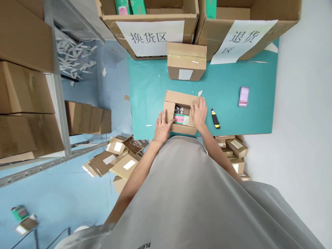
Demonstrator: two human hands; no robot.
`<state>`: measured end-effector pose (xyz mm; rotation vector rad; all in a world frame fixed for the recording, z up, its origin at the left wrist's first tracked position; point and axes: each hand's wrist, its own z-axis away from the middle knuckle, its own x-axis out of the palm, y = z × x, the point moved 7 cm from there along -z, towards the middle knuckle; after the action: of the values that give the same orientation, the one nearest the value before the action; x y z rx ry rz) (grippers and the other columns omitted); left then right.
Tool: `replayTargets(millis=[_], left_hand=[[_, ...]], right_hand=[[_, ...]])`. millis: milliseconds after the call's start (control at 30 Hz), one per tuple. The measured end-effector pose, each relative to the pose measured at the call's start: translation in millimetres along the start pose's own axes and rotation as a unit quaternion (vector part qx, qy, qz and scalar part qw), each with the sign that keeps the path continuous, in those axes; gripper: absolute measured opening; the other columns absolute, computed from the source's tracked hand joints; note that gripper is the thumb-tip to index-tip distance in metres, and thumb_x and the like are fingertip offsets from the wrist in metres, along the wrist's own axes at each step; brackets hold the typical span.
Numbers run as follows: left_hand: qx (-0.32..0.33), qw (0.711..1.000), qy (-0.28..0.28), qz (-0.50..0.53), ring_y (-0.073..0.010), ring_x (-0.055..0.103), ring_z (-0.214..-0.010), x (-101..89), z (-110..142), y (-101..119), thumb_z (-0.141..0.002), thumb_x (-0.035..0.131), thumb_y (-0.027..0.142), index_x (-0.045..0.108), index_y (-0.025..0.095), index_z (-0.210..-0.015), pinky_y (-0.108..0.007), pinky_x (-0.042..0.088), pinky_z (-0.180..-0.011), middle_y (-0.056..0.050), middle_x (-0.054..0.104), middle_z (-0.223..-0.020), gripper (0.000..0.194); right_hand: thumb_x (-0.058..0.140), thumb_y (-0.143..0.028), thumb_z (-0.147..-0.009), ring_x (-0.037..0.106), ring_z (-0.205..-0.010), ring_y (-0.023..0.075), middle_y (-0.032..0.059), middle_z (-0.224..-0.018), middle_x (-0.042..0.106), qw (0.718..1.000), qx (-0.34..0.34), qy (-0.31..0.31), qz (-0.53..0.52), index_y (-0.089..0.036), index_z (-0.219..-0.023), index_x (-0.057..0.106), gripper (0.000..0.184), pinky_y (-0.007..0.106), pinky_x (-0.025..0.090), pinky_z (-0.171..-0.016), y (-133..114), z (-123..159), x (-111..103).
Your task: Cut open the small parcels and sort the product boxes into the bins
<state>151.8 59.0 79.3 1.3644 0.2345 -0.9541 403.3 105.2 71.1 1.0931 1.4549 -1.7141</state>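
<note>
A small cardboard box (pixel 181 97) stands on the green-topped table close to my body, its top flaps parted. Through the gap a pink and green carton (pixel 179 119) with a white label shows, beside crumpled grey-white packing paper (pixel 178 110). My left hand (pixel 162 127) grips the box's left side, its thumb reaching over the flap toward the carton. On the opposite side my right hand (pixel 199 112) has its fingers curled over the right flap; its fingertips are partly hidden. A black and yellow box cutter (pixel 215 118) lies just right of that hand.
A closed cardboard box (pixel 186 62) stands behind, before two big open cartons (pixel 190 19) (pixel 202 34) with paper signs. A blurred pinkish item (pixel 243 96) lies at right on the table (pixel 259 117). Flattened and discarded boxes (pixel 124 162) litter the floor; shelving with cartons (pixel 28 93) rises at left.
</note>
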Motion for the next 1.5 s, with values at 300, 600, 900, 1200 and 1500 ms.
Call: replayTargets(millis=[300,600,900,1200,1500], left_hand=[[-0.019,0.997,0.077,0.001,-0.0486,0.001,-0.18,-29.0,14,3,-0.084,0.097,0.026,0.057,0.021,-0.155,-0.075,0.02,-0.143,-0.022,0.0,-0.194,0.081],[-0.107,0.986,0.126,0.004,-0.0577,0.002,-0.178,-46.4,10,-30,-0.073,0.105,0.059,0.057,0.014,-0.149,-0.078,0.012,-0.141,-0.035,0.01,-0.189,0.1],[0.035,0.999,0.015,-0.024,-0.0479,0.052,-0.15,-21.8,-22,17,-0.102,0.072,0.039,0.071,0.022,-0.149,-0.067,0.041,-0.131,-0.02,0.057,-0.168,0.05],[0.086,0.989,-0.051,-0.108,-0.0405,0.062,-0.139,-4.9,-34,41,-0.111,0.045,0.025,0.071,0.016,-0.152,-0.061,0.051,-0.122,-0.017,0.061,-0.17,0.049],[0.032,0.991,0.104,-0.072,-0.0436,0.055,-0.15,-38.9,-13,19,-0.111,0.052,0.031,0.07,0.019,-0.15,-0.067,0.046,-0.128,-0.019,0.055,-0.173,0.045]], right_hand=[[0.059,-0.026,-0.103,0.011,-0.18,0.0397,0.0218,-0.193,0.019,0.993,-0.001,-0.115,-0.003,-0.01,-0.181,0.032,0.083,0.066,0.027,-0.142,-5,21,-1],[0.042,-0.045,-0.115,0.036,-0.168,0.0396,0.0253,-0.179,0.041,0.995,0.081,0.033,-0.046,-0.014,-0.177,0.038,0.069,0.069,0.035,-0.136,63,81,-62],[0.042,-0.011,-0.112,0.058,-0.131,0.0351,0.0173,-0.136,0.074,0.986,-0.05,-0.157,0.01,-0.019,-0.136,0.08,0.045,0.049,0.053,-0.117,-3,75,-26],[0.066,-0.016,-0.109,0.055,-0.139,0.0373,0.0207,-0.149,0.071,0.952,-0.106,-0.261,0.121,-0.011,-0.15,0.073,0.043,0.048,0.047,-0.118,-30,54,2],[0.075,-0.023,-0.105,0.054,-0.147,0.0414,0.0262,-0.158,0.066,0.907,-0.177,-0.321,0.205,-0.01,-0.147,0.076,0.045,0.05,0.049,-0.117,-37,38,18]])
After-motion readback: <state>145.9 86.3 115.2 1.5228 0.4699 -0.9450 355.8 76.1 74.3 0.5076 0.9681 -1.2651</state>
